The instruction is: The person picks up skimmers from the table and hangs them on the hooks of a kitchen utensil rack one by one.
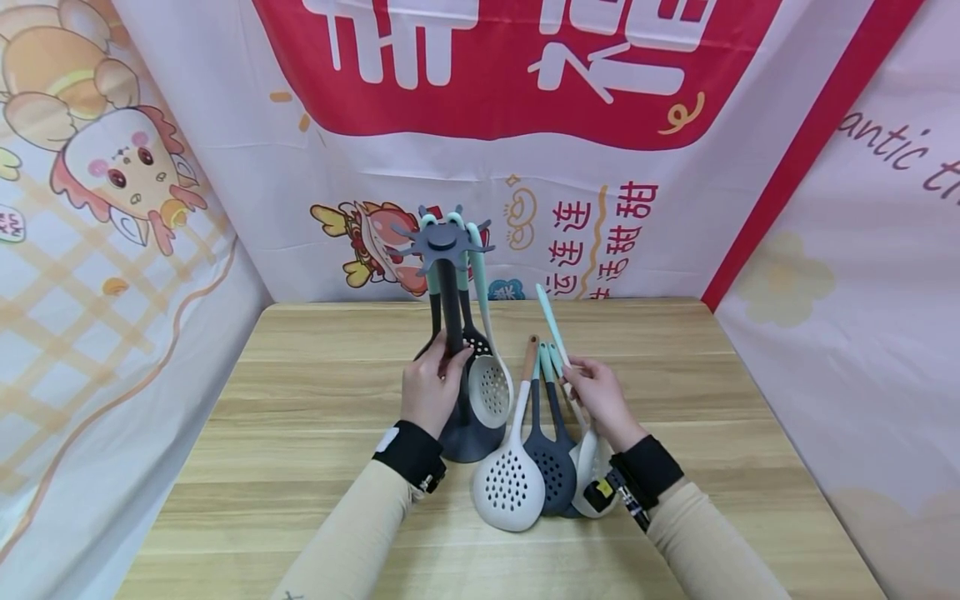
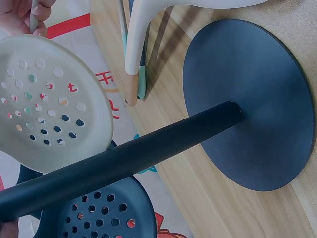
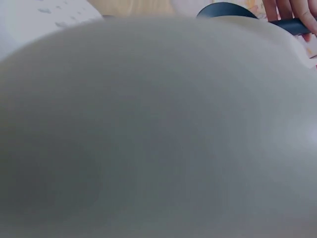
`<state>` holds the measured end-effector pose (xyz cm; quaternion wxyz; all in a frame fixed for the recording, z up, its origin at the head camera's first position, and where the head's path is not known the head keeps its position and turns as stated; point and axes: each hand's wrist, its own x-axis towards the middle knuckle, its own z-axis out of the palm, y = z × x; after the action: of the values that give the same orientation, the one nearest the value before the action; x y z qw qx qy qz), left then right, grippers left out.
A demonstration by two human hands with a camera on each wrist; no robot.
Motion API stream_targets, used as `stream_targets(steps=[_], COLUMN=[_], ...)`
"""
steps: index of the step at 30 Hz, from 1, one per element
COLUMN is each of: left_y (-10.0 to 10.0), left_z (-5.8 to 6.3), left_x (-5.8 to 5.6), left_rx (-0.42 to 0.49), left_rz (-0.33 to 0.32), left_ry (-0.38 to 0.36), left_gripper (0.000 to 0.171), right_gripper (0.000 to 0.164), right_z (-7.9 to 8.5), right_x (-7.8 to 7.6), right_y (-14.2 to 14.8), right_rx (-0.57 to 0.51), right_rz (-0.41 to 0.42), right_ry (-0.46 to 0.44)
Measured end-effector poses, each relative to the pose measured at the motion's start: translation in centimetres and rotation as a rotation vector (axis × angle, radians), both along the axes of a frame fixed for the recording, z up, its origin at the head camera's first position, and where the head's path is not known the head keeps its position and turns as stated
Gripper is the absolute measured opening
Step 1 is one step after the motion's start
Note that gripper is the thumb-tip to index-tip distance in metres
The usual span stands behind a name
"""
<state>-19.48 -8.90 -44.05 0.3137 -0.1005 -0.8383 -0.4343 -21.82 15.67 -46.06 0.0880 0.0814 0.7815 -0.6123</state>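
My left hand point(image 1: 431, 383) grips the dark post point(image 1: 449, 304) of a utensil stand, whose round base point(image 2: 252, 109) rests on the table. Hanging from its hooked top point(image 1: 441, 240) are a white skimmer point(image 1: 490, 393) and a dark slotted utensil point(image 2: 106, 213), with another dark one partly hidden behind the post. To the right, my right hand point(image 1: 602, 400) pinches the mint-green handle point(image 1: 551, 321) of a white utensil, held raised and tilted. Its pale head point(image 3: 158, 129) fills most of the right wrist view, blurred, so its kind is unclear.
On the wooden table point(image 1: 300, 417), between the stand and my right forearm, lie a white skimmer point(image 1: 508, 492) with a tan handle, a dark skimmer point(image 1: 552, 475) and other mint-handled utensils, partly overlapping. Printed cloth point(image 1: 480, 167) hangs behind and at both sides.
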Motion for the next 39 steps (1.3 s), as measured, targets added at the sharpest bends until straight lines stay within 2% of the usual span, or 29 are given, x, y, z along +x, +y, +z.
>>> stream_targets(steps=[10, 18, 28, 39], left_y=[0.0, 0.1, 0.0, 0.0], left_z=[0.0, 0.0, 0.0, 0.0], left_x=[0.1, 0.2, 0.1, 0.0], left_rx=[-0.002, 0.004, -0.001, 0.005], left_rz=[0.007, 0.003, -0.004, -0.006], left_ry=[-0.009, -0.017, 0.045, 0.017], left_gripper=[0.02, 0.02, 0.019, 0.02], right_gripper=[0.04, 0.038, 0.037, 0.037], right_z=[1.2, 1.4, 2.0, 2.5], right_x=[0.4, 0.5, 1.0, 1.1], right_y=[-0.6, -0.8, -1.0, -1.5], right_rx=[-0.038, -0.055, -0.053, -0.096], right_rz=[-0.003, -0.008, 0.008, 0.02], right_ry=[0.039, 0.045, 0.058, 0.093])
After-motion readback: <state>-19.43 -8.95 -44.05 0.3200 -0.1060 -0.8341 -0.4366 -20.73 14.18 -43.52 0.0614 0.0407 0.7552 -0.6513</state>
